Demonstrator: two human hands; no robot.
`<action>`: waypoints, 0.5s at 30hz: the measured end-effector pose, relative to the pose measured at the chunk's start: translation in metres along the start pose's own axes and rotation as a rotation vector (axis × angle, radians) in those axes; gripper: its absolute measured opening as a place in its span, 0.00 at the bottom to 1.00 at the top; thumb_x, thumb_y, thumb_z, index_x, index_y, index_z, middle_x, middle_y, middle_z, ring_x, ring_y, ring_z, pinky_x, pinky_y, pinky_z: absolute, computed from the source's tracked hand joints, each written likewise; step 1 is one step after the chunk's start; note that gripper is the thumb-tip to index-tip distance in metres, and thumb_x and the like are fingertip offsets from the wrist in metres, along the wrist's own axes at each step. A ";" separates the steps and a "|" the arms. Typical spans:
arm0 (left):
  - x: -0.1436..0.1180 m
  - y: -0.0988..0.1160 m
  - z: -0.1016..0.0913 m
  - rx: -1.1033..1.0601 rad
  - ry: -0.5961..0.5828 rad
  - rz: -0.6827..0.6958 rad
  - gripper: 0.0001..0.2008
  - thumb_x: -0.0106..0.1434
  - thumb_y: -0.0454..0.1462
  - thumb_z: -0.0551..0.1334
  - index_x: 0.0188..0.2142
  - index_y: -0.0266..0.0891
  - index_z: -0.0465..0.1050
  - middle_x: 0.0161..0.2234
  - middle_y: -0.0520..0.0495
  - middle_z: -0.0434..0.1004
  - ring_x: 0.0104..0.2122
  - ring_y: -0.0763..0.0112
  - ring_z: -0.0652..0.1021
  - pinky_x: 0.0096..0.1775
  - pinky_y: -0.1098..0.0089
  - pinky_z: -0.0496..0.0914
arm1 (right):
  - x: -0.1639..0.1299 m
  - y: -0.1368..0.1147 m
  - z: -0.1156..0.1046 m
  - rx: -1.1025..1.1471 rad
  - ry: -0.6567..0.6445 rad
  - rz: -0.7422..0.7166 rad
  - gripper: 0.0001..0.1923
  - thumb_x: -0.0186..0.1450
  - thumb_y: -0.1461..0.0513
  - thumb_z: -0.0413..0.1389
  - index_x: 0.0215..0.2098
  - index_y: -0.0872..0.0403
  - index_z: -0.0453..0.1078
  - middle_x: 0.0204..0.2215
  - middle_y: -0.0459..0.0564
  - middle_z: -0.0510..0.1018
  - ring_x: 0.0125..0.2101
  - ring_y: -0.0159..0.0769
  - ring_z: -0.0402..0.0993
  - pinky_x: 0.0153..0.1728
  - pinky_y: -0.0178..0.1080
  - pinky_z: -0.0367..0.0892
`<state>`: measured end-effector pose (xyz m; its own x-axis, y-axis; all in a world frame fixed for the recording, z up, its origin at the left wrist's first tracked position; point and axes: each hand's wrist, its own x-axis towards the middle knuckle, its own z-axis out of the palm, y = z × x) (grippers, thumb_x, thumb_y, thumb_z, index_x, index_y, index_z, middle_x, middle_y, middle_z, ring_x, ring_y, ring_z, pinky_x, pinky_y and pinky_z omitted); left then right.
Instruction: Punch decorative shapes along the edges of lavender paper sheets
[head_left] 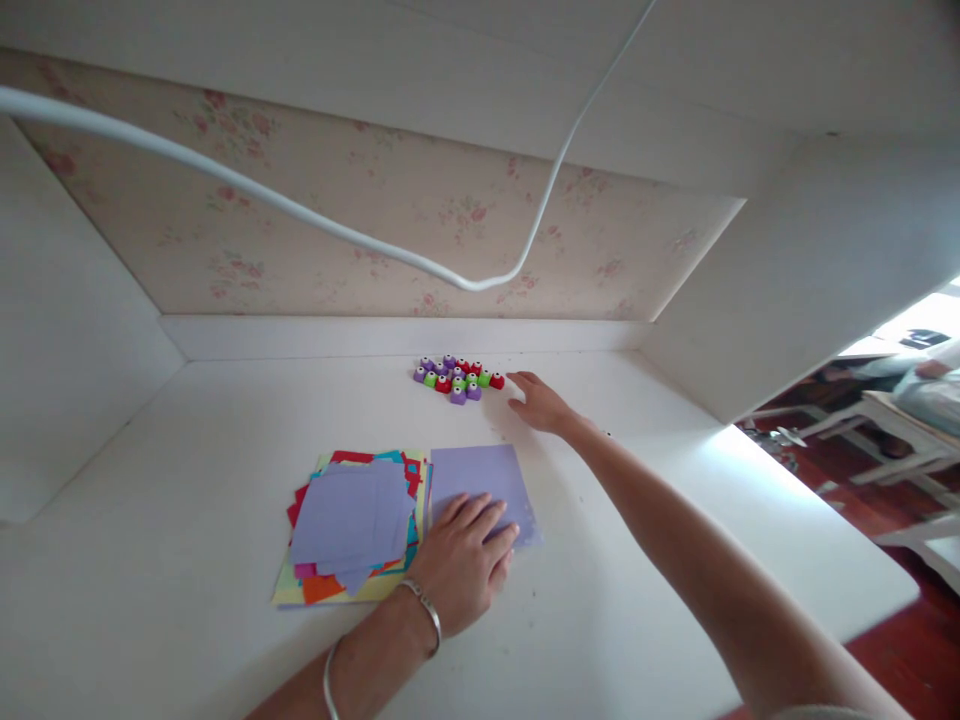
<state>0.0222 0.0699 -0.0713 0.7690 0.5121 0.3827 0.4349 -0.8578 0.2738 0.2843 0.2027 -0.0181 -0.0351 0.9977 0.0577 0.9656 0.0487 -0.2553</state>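
Note:
My left hand point(471, 555) lies flat with fingers spread on a sheet of purple paper point(480, 475). Its wrist wears silver bangles. Farther back, my right hand point(541, 400) reaches over the table, thumb and fingers apart, with nothing between them. Just left of its fingertips sits a red craft punch point(497, 381), at the right end of a cluster of small punches point(458, 383) in purple, green and red. Left of the purple sheet is a messy pile of coloured paper point(349, 515), with purple pieces on top and yellow, red, blue and orange edges showing.
The white table point(202, 440) meets a low ledge and a floral-papered wall point(465, 215). White panels stand at both sides. A white cable point(337, 225) hangs across the view above the table. At the right are a white stool point(892, 410) and a reddish floor.

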 end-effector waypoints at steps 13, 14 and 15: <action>-0.001 -0.001 0.003 0.024 0.010 0.017 0.17 0.71 0.43 0.52 0.56 0.50 0.70 0.58 0.51 0.69 0.58 0.64 0.67 0.62 0.57 0.57 | 0.019 -0.015 0.011 0.133 0.068 0.148 0.16 0.68 0.59 0.52 0.52 0.49 0.73 0.51 0.52 0.79 0.50 0.44 0.75 0.52 0.42 0.65; -0.001 -0.001 0.003 0.022 0.001 0.015 0.17 0.71 0.43 0.52 0.57 0.50 0.69 0.58 0.50 0.69 0.58 0.64 0.67 0.62 0.56 0.57 | 0.012 -0.015 0.010 0.156 0.079 0.149 0.16 0.69 0.59 0.52 0.53 0.48 0.73 0.51 0.51 0.79 0.49 0.42 0.75 0.52 0.41 0.65; -0.001 -0.001 0.002 0.022 -0.009 0.012 0.18 0.72 0.43 0.52 0.57 0.50 0.69 0.58 0.50 0.68 0.59 0.64 0.67 0.62 0.56 0.57 | 0.003 -0.016 0.008 0.180 0.090 0.149 0.17 0.69 0.59 0.51 0.55 0.48 0.71 0.51 0.50 0.79 0.48 0.40 0.76 0.52 0.40 0.66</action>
<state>0.0227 0.0702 -0.0738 0.7783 0.5012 0.3783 0.4354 -0.8648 0.2500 0.2670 0.2055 -0.0221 0.1353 0.9867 0.0905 0.8966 -0.0831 -0.4349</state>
